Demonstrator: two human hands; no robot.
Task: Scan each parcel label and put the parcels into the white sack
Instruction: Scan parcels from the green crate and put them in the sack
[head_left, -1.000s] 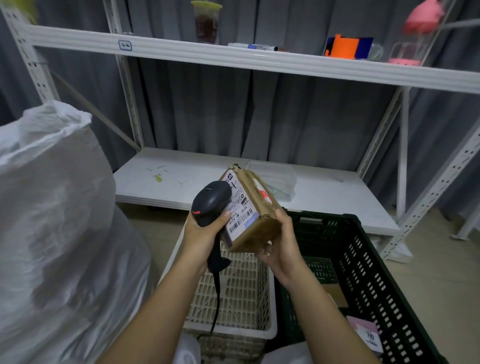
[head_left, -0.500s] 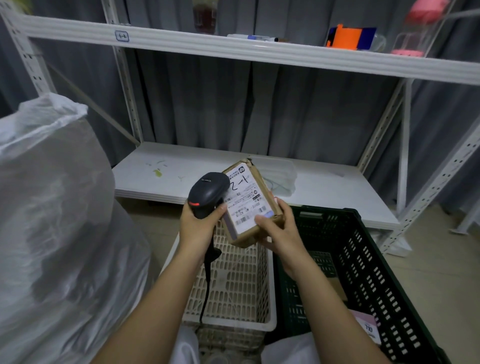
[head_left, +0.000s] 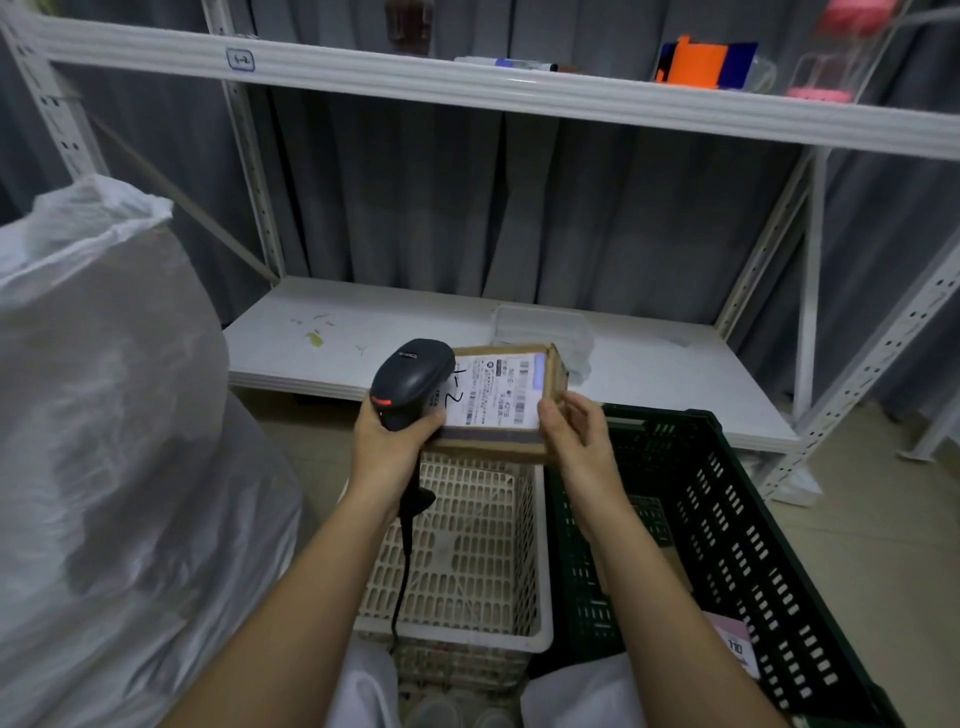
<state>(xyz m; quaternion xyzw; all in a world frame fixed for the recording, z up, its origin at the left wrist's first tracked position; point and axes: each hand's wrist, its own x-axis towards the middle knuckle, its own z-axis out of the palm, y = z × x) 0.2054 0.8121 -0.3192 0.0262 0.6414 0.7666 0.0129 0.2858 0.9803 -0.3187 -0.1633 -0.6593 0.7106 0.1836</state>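
In the head view, the cardboard parcel had been turned from the tilted, upright pose of a second earlier to lie nearly flat, its white label facing up toward the camera. The left hand gripped the dark scanner by its handle, with the scanner head sitting over the label's left edge, touching or just above it; its cord hung down in front of the white basket. The right hand held the parcel's right end, thumb on top near the label corner and fingers loosely curled beneath. The parcel was held above the basket, left of the dark green crate and well apart from the white sack bulging on the left. Levelling the label likely meant the scan was being taken or was just finished; whether it registered could not be told. The carry leftward to the sack was not yet done.
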